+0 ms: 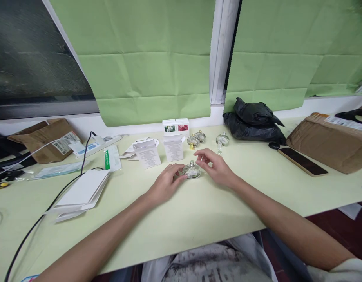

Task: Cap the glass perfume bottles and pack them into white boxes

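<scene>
A round, clear glass perfume bottle [191,171] stands upright on the table. My left hand [165,183] grips its left side between thumb and fingers. Just right of the bottle's neck, my right hand [215,168] is open, its curved thumb and forefinger apart with nothing visible between them. Behind it are more bottles of the same kind, a pair [196,138] with a small yellow piece [192,146] in front, and a single bottle [222,139] with a clear piece [219,147] before it. Two white boxes [147,154] [173,148] stand upright with their top flaps raised.
Two small printed boxes [175,127] sit by the wall. Flat white cartons [82,192] lie left, near a black cable [51,207]. Black plastic bags [254,121], a phone [303,161] and a brown parcel [330,143] occupy the right. An opened brown carton [46,139] is far left.
</scene>
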The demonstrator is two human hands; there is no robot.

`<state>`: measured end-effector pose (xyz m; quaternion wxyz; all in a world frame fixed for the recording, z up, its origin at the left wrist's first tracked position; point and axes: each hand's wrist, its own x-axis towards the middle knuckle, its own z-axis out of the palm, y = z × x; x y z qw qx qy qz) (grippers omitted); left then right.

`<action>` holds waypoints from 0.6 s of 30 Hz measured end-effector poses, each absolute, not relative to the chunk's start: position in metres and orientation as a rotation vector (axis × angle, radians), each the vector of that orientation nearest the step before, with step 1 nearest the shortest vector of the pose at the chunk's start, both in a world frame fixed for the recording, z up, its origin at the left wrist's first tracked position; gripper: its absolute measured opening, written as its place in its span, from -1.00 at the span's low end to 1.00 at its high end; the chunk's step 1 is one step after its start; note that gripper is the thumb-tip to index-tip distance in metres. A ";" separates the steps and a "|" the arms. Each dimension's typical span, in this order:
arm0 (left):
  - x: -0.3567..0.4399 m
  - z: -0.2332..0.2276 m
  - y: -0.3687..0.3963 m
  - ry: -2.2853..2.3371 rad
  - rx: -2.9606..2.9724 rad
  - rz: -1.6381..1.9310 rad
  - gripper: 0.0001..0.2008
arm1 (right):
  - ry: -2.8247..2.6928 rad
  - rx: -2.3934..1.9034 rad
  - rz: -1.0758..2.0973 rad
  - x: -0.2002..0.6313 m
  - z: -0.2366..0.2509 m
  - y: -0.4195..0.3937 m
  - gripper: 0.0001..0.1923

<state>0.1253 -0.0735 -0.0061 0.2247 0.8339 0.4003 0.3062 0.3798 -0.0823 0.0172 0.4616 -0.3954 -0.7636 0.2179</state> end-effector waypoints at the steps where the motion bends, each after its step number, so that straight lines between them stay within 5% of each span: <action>1: 0.126 -0.006 -0.074 1.097 2.301 0.850 -0.67 | -1.907 -0.950 0.515 0.374 0.018 -0.085 -0.75; 18: 0.128 -0.004 -0.076 1.098 2.296 0.842 -0.69 | -1.857 -0.987 0.335 0.351 0.015 -0.089 -0.88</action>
